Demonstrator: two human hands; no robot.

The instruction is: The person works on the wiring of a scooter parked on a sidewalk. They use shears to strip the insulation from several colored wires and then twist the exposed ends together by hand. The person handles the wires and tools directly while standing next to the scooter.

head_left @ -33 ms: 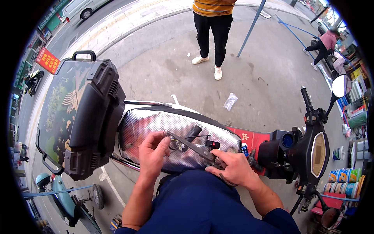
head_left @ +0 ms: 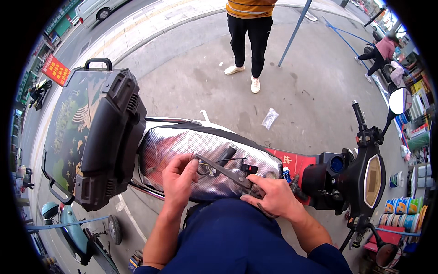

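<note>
My right hand (head_left: pixel 276 196) grips a pair of dark scissors (head_left: pixel 223 172), its long narrow blades pointing left across the silver seat cover (head_left: pixel 164 141). The blade tips reach the fingertips of my left hand (head_left: pixel 180 178), where thumb and forefinger pinch what looks like a thin wire end, mostly hidden by the fingers. Thin wires (head_left: pixel 207 171) lie loosely under the blades. Beside them on the cover rest a dark cylindrical grip (head_left: pixel 226 155) and a small black switch (head_left: pixel 249 169) with a red part.
The seat belongs to a scooter, with a large black top box (head_left: pixel 107 141) at left and handlebars (head_left: pixel 362 128) at right. Beyond it a person (head_left: pixel 250 41) in dark trousers stands facing me. A clear plastic bag (head_left: pixel 270 118) lies on the pavement. Paint buckets (head_left: pixel 404 205) stand at right.
</note>
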